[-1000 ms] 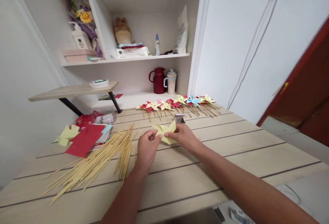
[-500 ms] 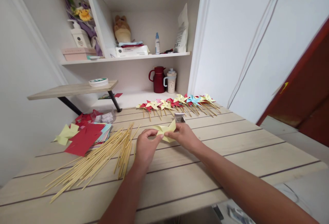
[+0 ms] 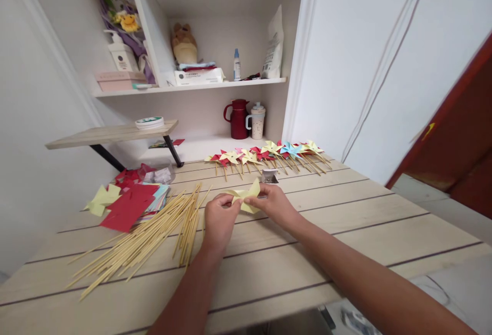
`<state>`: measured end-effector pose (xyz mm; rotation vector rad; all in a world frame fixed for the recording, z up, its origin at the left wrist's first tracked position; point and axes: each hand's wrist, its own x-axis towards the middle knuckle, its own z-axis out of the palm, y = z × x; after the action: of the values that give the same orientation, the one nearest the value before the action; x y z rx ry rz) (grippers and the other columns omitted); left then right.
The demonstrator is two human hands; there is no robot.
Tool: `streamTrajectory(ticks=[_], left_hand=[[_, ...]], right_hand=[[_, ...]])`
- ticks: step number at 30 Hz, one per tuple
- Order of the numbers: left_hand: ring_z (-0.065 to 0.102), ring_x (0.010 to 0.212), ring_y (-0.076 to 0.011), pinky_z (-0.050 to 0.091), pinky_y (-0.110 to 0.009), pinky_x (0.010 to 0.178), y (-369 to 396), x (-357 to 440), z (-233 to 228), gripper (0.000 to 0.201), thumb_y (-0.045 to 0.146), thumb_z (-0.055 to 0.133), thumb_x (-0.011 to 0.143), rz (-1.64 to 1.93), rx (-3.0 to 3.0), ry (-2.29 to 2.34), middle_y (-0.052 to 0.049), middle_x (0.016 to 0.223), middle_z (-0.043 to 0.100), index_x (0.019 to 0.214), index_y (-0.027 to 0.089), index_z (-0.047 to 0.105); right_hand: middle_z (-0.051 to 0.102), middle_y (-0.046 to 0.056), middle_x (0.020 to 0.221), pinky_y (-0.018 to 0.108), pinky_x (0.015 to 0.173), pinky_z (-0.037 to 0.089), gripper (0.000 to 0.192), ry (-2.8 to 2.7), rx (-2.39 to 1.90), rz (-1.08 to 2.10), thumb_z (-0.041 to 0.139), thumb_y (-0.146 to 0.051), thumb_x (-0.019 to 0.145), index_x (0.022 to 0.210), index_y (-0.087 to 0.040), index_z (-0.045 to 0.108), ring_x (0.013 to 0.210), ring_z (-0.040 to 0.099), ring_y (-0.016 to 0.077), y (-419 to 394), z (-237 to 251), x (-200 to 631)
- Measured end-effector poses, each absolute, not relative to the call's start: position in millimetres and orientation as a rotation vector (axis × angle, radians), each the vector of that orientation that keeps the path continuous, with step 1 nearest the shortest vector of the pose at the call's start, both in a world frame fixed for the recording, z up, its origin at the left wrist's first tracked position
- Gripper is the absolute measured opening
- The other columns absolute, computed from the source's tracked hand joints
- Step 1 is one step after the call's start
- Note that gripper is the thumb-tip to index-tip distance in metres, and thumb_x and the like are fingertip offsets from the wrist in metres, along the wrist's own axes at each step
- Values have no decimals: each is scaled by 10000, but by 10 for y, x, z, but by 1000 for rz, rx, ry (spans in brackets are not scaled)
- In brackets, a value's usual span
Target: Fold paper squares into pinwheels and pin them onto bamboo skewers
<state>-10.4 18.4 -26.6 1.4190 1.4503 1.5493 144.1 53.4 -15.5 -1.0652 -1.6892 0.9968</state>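
Between my two hands is a pale yellow paper pinwheel [image 3: 249, 197], held just above the wooden table [image 3: 346, 263]. My left hand [image 3: 222, 217] pinches its left side, thumb on top near the centre. From the right, my right hand [image 3: 274, 202] grips it with thumb and fingers closed on the paper. Whether a pin sits at the centre is too small to tell. Right behind my right hand stands a small open box [image 3: 269, 176] with tiny shiny bits inside. A loose pile of thin wooden sticks [image 3: 142, 242] lies left of my left hand.
Finished pinwheels on sticks [image 3: 269, 154] lie in a row along the table's back. At left are red paper sheets [image 3: 128, 208], a yellow pinwheel shape [image 3: 102, 199] and a clear plastic tub [image 3: 161, 173]. A small raised shelf [image 3: 88, 137] stands behind them.
The paper has tilted slightly in my fingers, its upper right point shifting a little left. Both hands keep their pinch; the whole view has shifted slightly.
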Motion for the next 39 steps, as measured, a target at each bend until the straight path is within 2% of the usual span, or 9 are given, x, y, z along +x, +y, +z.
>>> streamTrajectory(ticks=[4,9,18,22,28,33,39], left_hand=[[617,660,-175,454,-267,612,194,-126,-308,160,322,751,646,1557,1160,1455,-19,666,674,654,163,734],[617,597,-179,459,-277,581,228,-210,-331,184,313,772,599,1610,967,1503,5,560,631,667,145,742],[656,708,-170,496,-289,686,238,-300,-254,220,254,797,571,1763,720,1545,-23,721,715,746,135,735],[665,733,-173,504,-299,724,230,-293,-230,220,234,802,567,1775,681,1529,-27,745,726,751,137,731],[672,742,-182,500,-301,723,232,-287,-256,249,263,815,565,1780,686,1478,-26,756,733,767,142,732],[651,688,-159,484,-276,694,225,-280,-244,200,276,814,591,1747,705,1424,-4,699,710,721,150,728],[636,673,-159,476,-284,683,225,-276,-257,209,289,811,592,1747,694,1384,-2,680,692,712,145,718]], right_hand=[[626,9,676,286,627,415,188,-1667,-1026,1001,688,-364,703,693,-179,657,663,539,166,565,-175,1442],[695,39,784,300,682,443,185,-1594,-1049,1031,679,-361,718,751,-179,687,719,580,177,631,-231,1485],[619,-2,580,251,518,320,144,-1824,-1251,1067,668,-293,689,714,-164,725,517,449,117,729,-427,1633],[664,15,627,257,554,340,116,-1907,-1296,1032,672,-266,698,685,-169,735,565,494,129,698,-423,1610],[597,-6,549,263,538,310,223,-1940,-1361,964,708,-390,723,659,-178,735,545,467,135,681,-411,1562],[668,4,623,253,557,352,134,-1949,-1348,965,773,-327,654,678,-198,752,585,535,141,698,-465,1547],[690,0,654,249,586,384,72,-1955,-1310,968,757,-267,648,693,-210,753,610,569,142,722,-520,1545]])
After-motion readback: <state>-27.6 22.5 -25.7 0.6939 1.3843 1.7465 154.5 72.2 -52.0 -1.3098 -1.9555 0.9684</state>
